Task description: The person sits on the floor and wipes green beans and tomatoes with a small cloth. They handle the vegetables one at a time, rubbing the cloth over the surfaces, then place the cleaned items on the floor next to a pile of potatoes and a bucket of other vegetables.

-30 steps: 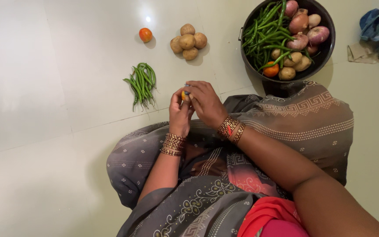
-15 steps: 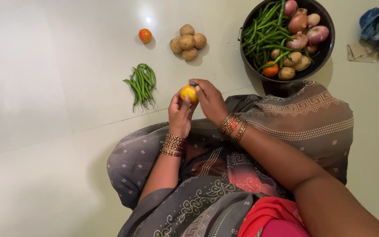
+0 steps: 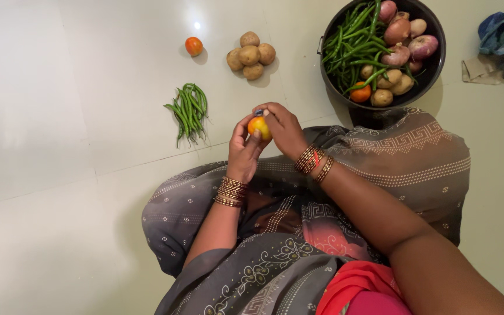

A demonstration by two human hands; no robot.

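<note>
Together, the left hand (image 3: 241, 153) and right hand (image 3: 282, 129) close their fingers around a yellow-orange tomato (image 3: 259, 126) at mid-frame, green beans (image 3: 188, 109) lying left.

We see a small, round, yellow-orange tomato (image 3: 259, 126) held up above the lap, pinched between both hands' fingertips, its smooth skin partly covered by them.
</note>
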